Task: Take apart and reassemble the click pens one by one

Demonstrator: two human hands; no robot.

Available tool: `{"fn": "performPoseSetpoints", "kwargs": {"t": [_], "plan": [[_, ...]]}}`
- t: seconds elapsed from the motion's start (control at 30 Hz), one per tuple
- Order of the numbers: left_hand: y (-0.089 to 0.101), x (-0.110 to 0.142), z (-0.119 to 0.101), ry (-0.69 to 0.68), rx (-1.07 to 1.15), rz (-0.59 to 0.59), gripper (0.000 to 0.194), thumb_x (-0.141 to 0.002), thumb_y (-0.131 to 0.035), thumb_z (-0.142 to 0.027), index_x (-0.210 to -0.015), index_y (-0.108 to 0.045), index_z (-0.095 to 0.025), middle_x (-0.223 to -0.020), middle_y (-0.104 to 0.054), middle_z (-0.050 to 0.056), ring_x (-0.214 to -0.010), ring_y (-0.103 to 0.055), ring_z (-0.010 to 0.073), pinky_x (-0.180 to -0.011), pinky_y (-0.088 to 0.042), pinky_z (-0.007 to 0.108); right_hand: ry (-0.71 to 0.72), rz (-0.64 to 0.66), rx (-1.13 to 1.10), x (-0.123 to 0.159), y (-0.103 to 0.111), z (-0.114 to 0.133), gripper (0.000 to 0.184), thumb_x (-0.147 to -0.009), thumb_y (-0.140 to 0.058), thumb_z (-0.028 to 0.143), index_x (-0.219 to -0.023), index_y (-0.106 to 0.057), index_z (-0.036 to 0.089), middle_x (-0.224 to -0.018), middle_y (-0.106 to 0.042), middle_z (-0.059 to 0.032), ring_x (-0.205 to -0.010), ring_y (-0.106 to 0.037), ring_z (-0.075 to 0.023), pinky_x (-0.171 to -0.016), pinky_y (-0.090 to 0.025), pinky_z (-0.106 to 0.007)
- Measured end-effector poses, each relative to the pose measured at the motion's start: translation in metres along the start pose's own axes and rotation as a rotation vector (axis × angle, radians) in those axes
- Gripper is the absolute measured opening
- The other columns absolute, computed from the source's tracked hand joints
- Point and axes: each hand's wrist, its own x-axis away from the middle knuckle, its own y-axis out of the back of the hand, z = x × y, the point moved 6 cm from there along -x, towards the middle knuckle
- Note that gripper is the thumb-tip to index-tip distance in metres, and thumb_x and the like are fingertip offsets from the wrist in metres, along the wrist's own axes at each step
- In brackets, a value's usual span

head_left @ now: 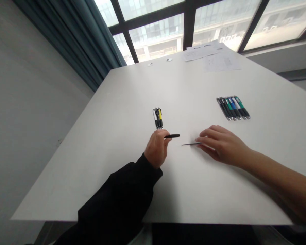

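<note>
Window panes with dark frames (158,30) and a teal curtain (91,51) border the far corner of a white table (112,163). Printed paper sheets (220,61) lie near its far edge. Two groups of pens rest on the surface: a tight bundle of pens (157,118) with black, white and yellow barrels, and a side-by-side row of retractable pens (233,108) with black, green and blue barrels. The left hand (156,148), in a black sleeve (117,194), is clenched around a black pen barrel (172,136), just below the bundle. The right hand (222,146) is bare, with its fingers slightly spread; they meet one end of a thin dark pen refill (190,144). This view does not show whether the refill is pinched or only touched. The refill lies between the hands, pointing toward the barrel. Both parts are judged light and stiff. Grasp the smooth barrel mid-length, and hold the slender refill near one end to limit flexing.
</note>
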Motion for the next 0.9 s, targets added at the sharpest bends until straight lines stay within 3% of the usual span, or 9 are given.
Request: {"fn": "performPoseSetpoints", "kwargs": {"t": [0.1, 0.23, 0.33, 0.47, 0.6, 0.9], "plan": [[0.006, 0.006, 0.021, 0.016, 0.003, 0.030, 0.011, -0.104, -0.046, -0.018, -0.113, -0.052, -0.019, -0.100, -0.065, 0.006, -0.092, -0.066, 0.0177, -0.082, -0.056, 0.033, 0.099, 0.062, 0.160, -0.008, -0.017, 0.016, 0.021, -0.102, -0.054, 0.022, -0.107, -0.073, 0.014, -0.095, -0.073, -0.0123, -0.085, -0.056, -0.0245, -0.074, -0.041, -0.037], [0.001, 0.007, 0.032, -0.003, 0.005, 0.123, 0.023, -0.104, -0.043, -0.014, -0.124, -0.054, -0.017, -0.105, -0.068, 0.009, -0.097, -0.067, 0.0194, -0.085, -0.057, 0.035, 0.135, 0.116, 0.201, -0.013, -0.030, 0.024, 0.021, -0.096, -0.052, 0.010, -0.092, -0.073, 0.013, -0.084, -0.069, -0.0106, -0.077, -0.052, -0.0235, -0.071, -0.037, -0.036], [-0.003, 0.004, 0.032, -0.043, -0.008, 0.203, 0.028, -0.105, -0.044, -0.018, -0.130, -0.055, -0.016, -0.102, -0.069, 0.010, -0.093, -0.065, 0.0208, -0.084, -0.056, 0.036, 0.129, 0.143, 0.230, -0.015, -0.035, 0.029, 0.020, -0.093, -0.054, 0.009, -0.082, -0.069, 0.014, -0.080, -0.065, -0.0098, -0.075, -0.049, -0.0233, -0.070, -0.035, -0.036], [-0.008, 0.001, 0.034, -0.046, -0.009, 0.290, 0.023, -0.105, -0.048, -0.026, -0.120, -0.063, -0.018, -0.095, -0.069, 0.008, -0.089, -0.063, 0.0206, -0.081, -0.055, 0.035, 0.065, 0.179, 0.254, -0.015, -0.038, 0.026, 0.019, -0.093, -0.055, 0.008, -0.080, -0.067, 0.014, -0.080, -0.063, -0.0099, -0.075, -0.049, -0.0234, -0.071, -0.035, -0.037], [-0.012, 0.002, 0.031, -0.063, -0.045, 0.329, 0.021, -0.104, -0.051, -0.029, -0.111, -0.066, -0.017, -0.091, -0.068, 0.007, -0.084, -0.061, 0.0200, -0.078, -0.052, 0.034, 0.070, 0.214, 0.182, -0.012, -0.035, 0.024, 0.018, -0.093, -0.054, 0.008, -0.083, -0.068, 0.014, -0.082, -0.063, -0.0096, -0.077, -0.050, -0.0238, -0.072, -0.036, -0.036], [-0.022, 0.002, 0.023, -0.088, -0.105, 0.401, 0.020, -0.105, -0.050, -0.029, -0.110, -0.066, -0.018, -0.090, -0.067, 0.006, -0.085, -0.061, 0.0193, -0.078, -0.049, 0.034, 0.071, 0.243, 0.160, -0.012, -0.032, 0.030, 0.020, -0.092, -0.054, 0.007, -0.076, -0.063, 0.016, -0.076, -0.061, -0.0082, -0.071, -0.051, -0.0227, -0.069, -0.039, -0.036]]}}
